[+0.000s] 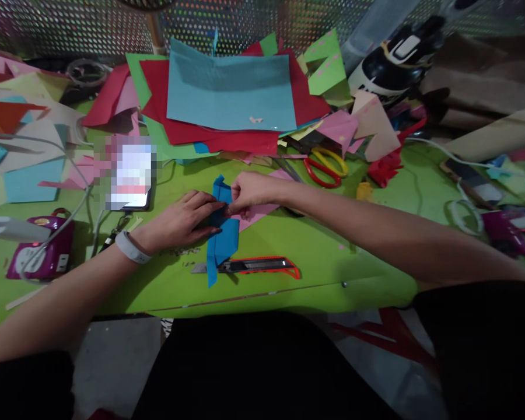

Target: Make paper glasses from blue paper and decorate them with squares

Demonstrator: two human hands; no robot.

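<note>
A folded strip of blue paper (227,240) lies on the green table in front of me, with creased flaps at its ends. My left hand (192,216) rests on its left side, fingers stretched out and thumb apart from them. From the right, my right hand (249,195) pinches at the strip's middle, fingers curled; the exact spot between the fingertips is hidden. Beneath the right hand, a pink paper piece (262,209) shows. An orange and black utility knife (258,265), blade out, lies at the strip's near end, which overlaps it.
Scissors with red and yellow handles (326,169) lie beyond my right forearm. Stacked coloured sheets (230,93) stand at the back. Left are a lit phone (133,175) and a purple device (39,248) with a cable. A bottle-like black and white object (389,70) leans back right.
</note>
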